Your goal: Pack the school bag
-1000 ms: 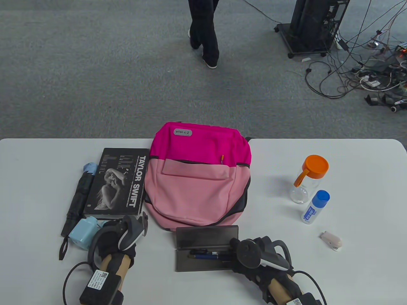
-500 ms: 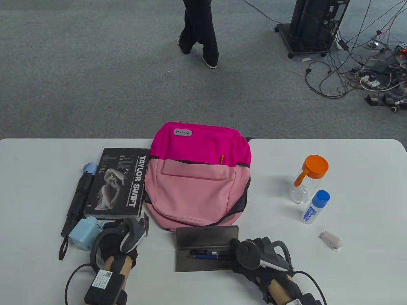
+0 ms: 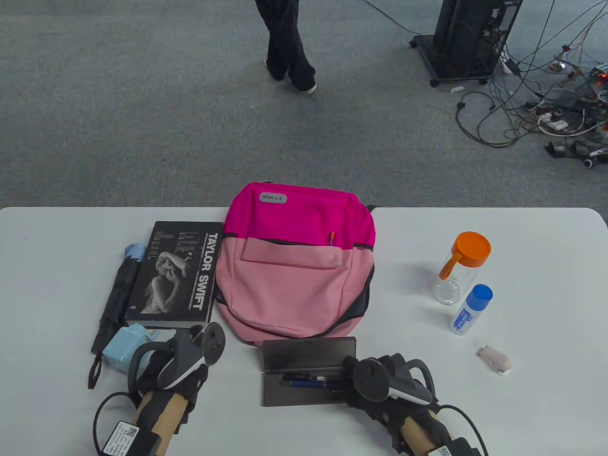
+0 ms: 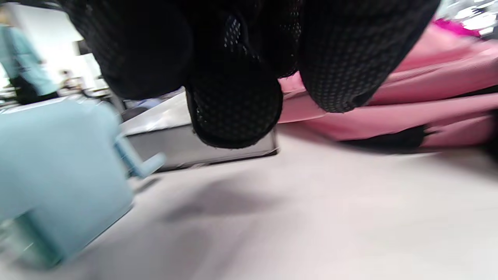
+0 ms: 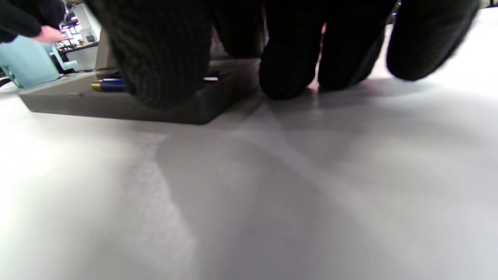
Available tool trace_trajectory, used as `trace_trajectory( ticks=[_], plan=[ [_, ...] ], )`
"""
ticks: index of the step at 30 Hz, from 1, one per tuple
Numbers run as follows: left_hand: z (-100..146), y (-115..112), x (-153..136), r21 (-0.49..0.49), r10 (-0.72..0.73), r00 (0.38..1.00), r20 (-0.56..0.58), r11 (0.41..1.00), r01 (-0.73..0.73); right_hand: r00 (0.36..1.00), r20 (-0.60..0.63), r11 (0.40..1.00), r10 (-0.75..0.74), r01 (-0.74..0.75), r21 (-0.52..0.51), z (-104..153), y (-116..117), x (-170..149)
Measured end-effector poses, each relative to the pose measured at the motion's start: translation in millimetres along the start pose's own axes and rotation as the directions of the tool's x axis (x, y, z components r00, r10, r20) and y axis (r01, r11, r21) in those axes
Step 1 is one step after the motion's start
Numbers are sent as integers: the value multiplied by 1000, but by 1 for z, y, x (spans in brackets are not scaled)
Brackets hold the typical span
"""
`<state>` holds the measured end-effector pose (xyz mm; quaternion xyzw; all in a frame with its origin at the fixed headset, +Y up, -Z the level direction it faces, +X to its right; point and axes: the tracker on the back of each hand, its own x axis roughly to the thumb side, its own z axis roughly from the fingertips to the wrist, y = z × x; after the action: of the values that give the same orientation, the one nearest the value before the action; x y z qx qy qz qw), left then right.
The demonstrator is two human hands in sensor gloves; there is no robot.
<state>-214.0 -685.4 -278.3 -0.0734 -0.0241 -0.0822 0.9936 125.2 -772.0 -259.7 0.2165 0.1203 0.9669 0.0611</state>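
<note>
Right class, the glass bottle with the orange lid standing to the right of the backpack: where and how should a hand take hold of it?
Grip the bottle around its clear round body, below the orange lid. It stands upright, so come in level from its right side, away from the handle, which sticks out on its left. The glue stick stands close in front.

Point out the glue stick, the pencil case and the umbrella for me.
Glue stick [image 3: 469,309]: table view, on its white label.
Pencil case [image 3: 304,353]: table view, on the raised lid.
Umbrella [image 3: 118,297]: table view, on the folded black canopy.
</note>
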Motion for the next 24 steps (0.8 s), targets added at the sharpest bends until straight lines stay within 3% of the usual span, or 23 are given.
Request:
trace_trajectory(
  ticks=[3, 4, 6, 10, 24],
  plan=[
    [6, 8, 11, 37, 55, 989, 140, 997, -61, 1000, -6, 1000, 3, -3, 7, 0, 0, 0],
    [8, 11, 16, 44, 76, 964, 254, 995, -90, 1000, -7, 1000, 3, -3, 8, 0, 0, 0],
    [14, 14, 26, 49, 124, 922, 367, 987, -152, 1000, -6, 1000, -1, 1, 6, 0, 0, 0],
    [25, 15, 49, 120, 55, 863, 503, 984, -132, 1000, -7, 1000, -5, 5, 4, 0, 0, 0],
    [14, -30, 104, 104, -66, 815, 576, 995, 7, 1000, -9, 1000, -4, 4, 4, 0, 0, 0]
  ],
)
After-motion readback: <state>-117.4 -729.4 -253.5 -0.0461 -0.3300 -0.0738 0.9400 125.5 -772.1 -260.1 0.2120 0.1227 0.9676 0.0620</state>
